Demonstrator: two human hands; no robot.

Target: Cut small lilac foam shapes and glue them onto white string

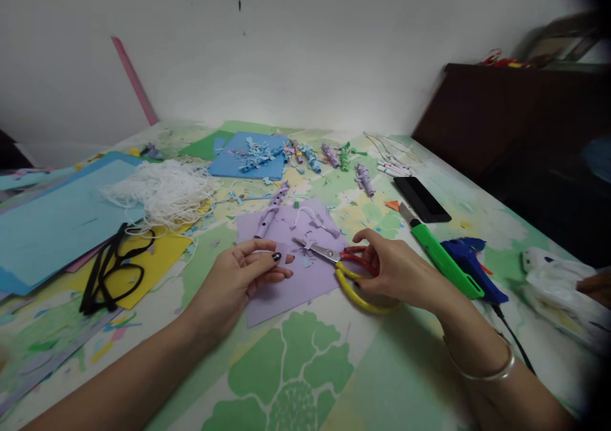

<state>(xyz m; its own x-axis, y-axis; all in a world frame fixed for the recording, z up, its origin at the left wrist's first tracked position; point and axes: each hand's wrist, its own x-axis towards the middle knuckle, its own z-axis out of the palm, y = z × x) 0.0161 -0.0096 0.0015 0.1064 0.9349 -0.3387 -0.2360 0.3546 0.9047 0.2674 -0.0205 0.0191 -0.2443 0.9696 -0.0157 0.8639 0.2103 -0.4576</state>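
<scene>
My right hand is on the handles of a pair of scissors, one loop red and the other yellow. The partly open blades point left over a lilac foam-like sheet. Above the sheet's left part, my left hand is closed, thumb drawn in against the fingers. Whatever it pinches, if anything, is too small to make out. Just beyond it a rolled lilac tube with holes lies across the sheet's edge. Small lilac scraps and a white string loop rest near the blade tips.
On the left lie black glasses, tangled white string and blue sheets. To the right are a green utility knife with its blade out, a blue glue gun and a phone. Decorated rolls sit farther back.
</scene>
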